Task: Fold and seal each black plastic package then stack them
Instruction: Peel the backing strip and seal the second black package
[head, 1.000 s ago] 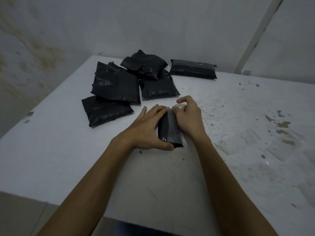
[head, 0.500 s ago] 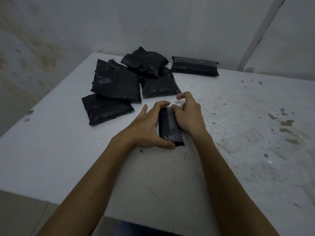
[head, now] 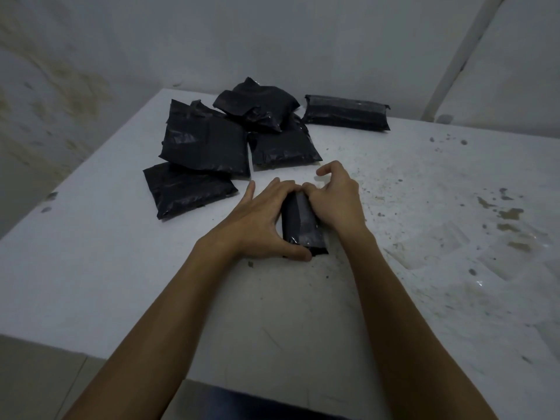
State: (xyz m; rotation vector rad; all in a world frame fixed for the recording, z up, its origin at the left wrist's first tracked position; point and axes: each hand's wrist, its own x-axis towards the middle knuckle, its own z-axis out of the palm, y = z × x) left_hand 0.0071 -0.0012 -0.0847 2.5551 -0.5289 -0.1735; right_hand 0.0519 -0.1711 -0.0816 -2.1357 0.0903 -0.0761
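A small folded black plastic package (head: 301, 224) lies on the white table (head: 121, 283), between my two hands. My left hand (head: 257, 219) grips it from the left, thumb curled under its near end and fingers over its far end. My right hand (head: 335, 198) presses against its right side with curled fingers, index finger raised. A loose pile of several black packages (head: 209, 147) lies behind to the left. One long folded package (head: 347, 116) lies apart at the back of the table.
The table's right half is stained and carries brown specks (head: 509, 216). A pale wall (head: 272, 40) stands close behind the table, with a white pipe (head: 463, 53) at the right. The table's near edge runs along the bottom left.
The camera has tilted slightly. My hands have stayed on the package, with the fingers shifting a little along its top.
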